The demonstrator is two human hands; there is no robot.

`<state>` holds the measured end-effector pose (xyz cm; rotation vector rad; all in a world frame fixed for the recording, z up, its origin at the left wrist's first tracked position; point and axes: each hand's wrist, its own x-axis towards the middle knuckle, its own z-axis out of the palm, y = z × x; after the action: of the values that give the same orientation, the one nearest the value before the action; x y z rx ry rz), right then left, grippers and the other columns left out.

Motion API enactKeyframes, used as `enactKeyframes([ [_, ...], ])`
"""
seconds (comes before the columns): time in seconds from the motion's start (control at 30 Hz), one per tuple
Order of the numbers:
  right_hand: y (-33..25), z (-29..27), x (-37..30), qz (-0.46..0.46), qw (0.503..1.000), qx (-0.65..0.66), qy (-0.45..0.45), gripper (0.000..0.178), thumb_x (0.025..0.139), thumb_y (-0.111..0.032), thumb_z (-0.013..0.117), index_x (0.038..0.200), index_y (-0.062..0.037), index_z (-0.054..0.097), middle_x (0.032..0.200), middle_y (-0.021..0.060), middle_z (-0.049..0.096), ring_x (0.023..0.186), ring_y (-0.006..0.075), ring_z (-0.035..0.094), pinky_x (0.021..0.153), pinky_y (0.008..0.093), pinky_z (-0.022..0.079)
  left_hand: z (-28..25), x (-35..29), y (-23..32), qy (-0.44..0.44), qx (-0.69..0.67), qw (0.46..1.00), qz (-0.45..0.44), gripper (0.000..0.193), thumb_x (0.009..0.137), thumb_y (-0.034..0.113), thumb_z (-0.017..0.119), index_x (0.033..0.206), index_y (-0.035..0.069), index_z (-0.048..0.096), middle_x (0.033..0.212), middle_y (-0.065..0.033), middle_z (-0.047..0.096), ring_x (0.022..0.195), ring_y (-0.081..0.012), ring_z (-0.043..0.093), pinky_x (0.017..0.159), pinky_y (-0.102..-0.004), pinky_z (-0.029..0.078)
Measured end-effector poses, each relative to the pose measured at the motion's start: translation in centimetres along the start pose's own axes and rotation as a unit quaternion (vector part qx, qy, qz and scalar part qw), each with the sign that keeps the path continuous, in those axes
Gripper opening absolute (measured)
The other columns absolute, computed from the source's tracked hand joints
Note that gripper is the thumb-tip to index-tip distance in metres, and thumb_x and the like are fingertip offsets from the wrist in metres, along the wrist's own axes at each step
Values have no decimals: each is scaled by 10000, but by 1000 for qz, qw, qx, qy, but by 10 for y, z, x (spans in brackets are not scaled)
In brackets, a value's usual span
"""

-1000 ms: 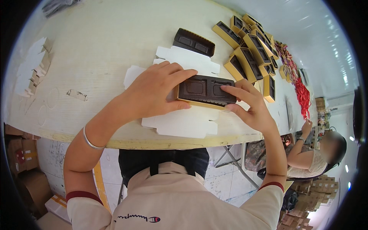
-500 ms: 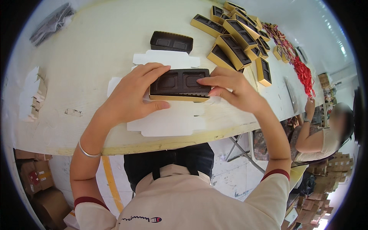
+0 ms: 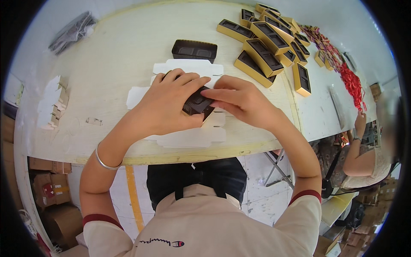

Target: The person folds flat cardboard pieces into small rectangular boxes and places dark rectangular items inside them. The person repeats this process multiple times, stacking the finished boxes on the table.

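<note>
Dark brown plastic shows between the two hands: a moulded insert tray (image 3: 198, 103) that appears to sit in a gold box (image 3: 208, 118). Both lie over the middle of a flat white carton blank (image 3: 188, 139) on the table (image 3: 117, 49); whether the box touches the blank cannot be told. The box's long axis slants from far left, beneath the fingers of the left hand (image 3: 169, 103), down to near right, and much of its length is covered by that hand. The left hand is the nearer one: its grip spans the box's width, fingers over the far side and thumb along the near side, holding it. The right hand (image 3: 242, 100) stands on the right and points leftward, at an angle to the long axis. Its grip is narrow, thumb and fingertips close together at the exposed part of the tray; whether they pinch an edge or only press cannot be told. Beyond the blank, apart from both hands, a loose dark tray (image 3: 195, 50) lies with its long side roughly left to right. Farther right is a heap of gold boxes (image 3: 262, 55) with dark inserts, well apart from the right hand.
</note>
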<state>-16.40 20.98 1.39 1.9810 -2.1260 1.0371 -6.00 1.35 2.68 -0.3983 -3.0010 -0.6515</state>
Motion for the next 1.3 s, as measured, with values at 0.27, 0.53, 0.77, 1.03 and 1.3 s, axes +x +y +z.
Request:
enactKeyframes([
  [0.27,6,0,3,-65,994,-80,-31,328,739,-44,676,1062,5,650,920,139,624,824,306,616,682,369,503,6,-8,-3,49,78,995,47,679,746,409,713,1297,69,507,1257,-131,508,1175,-338,419,1024,-451,291],
  [0.53,4,8,-10,77,994,73,3,325,779,-260,723,997,-35,637,855,110,594,785,287,607,647,374,481,10,-4,1,38,72,996,36,685,809,430,608,1363,64,441,1204,-152,485,1186,-357,395,1043,-454,264],
  [0.77,-7,21,-9,36,997,-61,14,336,775,-313,715,964,-48,632,876,109,570,795,273,585,680,379,476,6,-11,1,-5,101,995,23,758,828,470,629,1440,119,352,1345,-179,415,1303,-356,314,1073,-509,212],
  [1.03,-16,29,-23,-16,972,-231,-34,827,826,-631,472,1322,30,440,1351,237,437,1272,342,400,1003,451,369,13,-11,4,-1,175,984,37,927,710,277,775,1438,10,268,1398,-184,357,1330,-353,307,1086,-572,191],
  [1.3,19,24,-23,-17,991,-133,-8,871,860,-641,407,1403,35,327,1376,217,437,1347,358,328,1088,514,271,13,-9,-2,-5,159,987,30,869,731,406,735,1372,-37,350,1340,-171,409,1293,-346,343,1086,-572,202],
])
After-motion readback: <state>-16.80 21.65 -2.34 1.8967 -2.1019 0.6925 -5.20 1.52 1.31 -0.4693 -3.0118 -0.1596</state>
